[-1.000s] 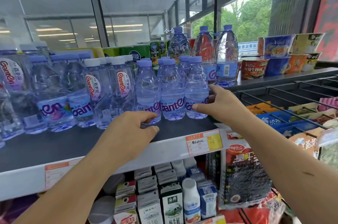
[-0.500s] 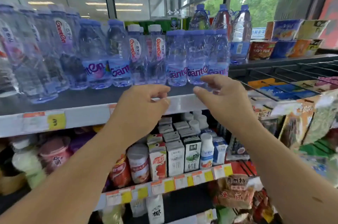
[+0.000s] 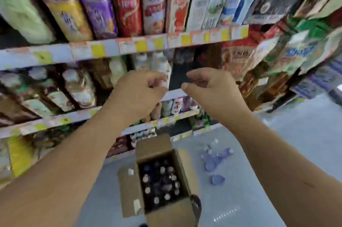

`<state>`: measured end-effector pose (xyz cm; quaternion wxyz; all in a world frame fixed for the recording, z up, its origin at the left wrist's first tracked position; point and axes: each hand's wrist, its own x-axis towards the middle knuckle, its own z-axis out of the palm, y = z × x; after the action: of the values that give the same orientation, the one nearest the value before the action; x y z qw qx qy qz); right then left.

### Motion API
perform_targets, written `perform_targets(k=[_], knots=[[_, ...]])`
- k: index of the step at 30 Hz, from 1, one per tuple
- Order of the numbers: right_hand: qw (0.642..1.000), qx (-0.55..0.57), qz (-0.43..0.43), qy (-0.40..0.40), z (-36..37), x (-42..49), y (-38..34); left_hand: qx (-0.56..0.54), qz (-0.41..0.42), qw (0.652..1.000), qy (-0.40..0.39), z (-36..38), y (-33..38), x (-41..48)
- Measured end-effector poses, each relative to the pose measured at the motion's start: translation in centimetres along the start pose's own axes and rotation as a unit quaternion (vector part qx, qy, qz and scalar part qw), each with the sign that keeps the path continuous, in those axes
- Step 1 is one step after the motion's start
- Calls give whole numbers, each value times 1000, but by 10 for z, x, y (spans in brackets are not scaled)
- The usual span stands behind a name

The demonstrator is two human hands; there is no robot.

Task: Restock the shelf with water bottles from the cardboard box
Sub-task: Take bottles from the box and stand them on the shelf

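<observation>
Water bottles (image 3: 161,182) stand upright in an open cardboard box (image 3: 166,215) on the pale floor (image 3: 277,152), seen from the head camera looking steeply down; only their round caps show, packed close together in the dark inside. The box sits low in the middle of the view, just in front of the bottom of the shelving, with its flaps folded outward. A few more clear bottles (image 3: 214,158) lie loose on the floor just to the right of the box, apart from it. Both bare arms reach forward above the box. The left hand (image 3: 137,95) hangs in the air in front of the middle shelves with its fingers loosely curled and nothing in them. The right hand (image 3: 209,93) hangs near it at the same height, thumb and fingers bent toward each other with a gap between them, and it too has nothing in it. The two hands do not touch. Behind them a shelf edge (image 3: 129,47) carries a row of yellow and white price tags. Above it stand tall snack packets (image 3: 88,0) and drink cartons (image 3: 199,4). Below it are jars or bottles (image 3: 79,86), too blurred to tell apart. Snack bags (image 3: 288,54) hang at the right.
</observation>
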<state>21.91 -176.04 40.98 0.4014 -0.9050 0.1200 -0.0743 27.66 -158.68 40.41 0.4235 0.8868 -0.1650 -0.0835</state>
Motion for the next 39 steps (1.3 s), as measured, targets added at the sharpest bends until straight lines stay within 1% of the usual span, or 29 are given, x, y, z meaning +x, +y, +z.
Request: perform_targets(k=[3,6,8,10,13,15,17,18,20,22,24,26,28,32,35,39], knots=[[994,-36,66,-79,69,-35,74,12,-66,996,-53,59,-71,-31],[979,-72,117,-151,137,-70,152,13,-125,987,-96,119,-142,-63],[963,-93,151,-201,181,-88,203,9,-175,977,-119,156,-188,-82],[937,-128,185,-268,228,-106,257,5,-221,967,-128,194,-235,-101],[908,-192,163,-335,298,-129,340,-10,-279,950,-139,246,-304,-128],[889,-239,149,-362,338,-138,385,-16,-301,943,-144,278,-346,-142],[877,-281,119,-372,371,-143,423,-22,-313,938,-148,310,-381,-154],[865,-309,102,-382,386,-143,439,-27,-319,935,-150,324,-396,-157],[829,-374,59,-411,416,-138,468,-31,-326,933,-151,351,-420,-160],[801,-409,59,-433,442,-130,489,-30,-321,935,-146,371,-440,-161],[784,-427,66,-446,460,-124,506,-33,-310,939,-143,382,-452,-160],[773,-430,65,-461,468,-117,515,-41,-301,942,-142,387,-459,-158],[772,-413,58,-480,462,-113,510,-43,-294,944,-145,389,-461,-156],[815,-376,43,-440,421,-111,471,-38,-305,937,-169,375,-445,-156],[838,-373,33,-396,374,-112,415,-50,-288,939,-184,352,-415,-157],[841,-373,-23,-390,279,-100,302,-65,-221,950,-209,302,-346,-149]])
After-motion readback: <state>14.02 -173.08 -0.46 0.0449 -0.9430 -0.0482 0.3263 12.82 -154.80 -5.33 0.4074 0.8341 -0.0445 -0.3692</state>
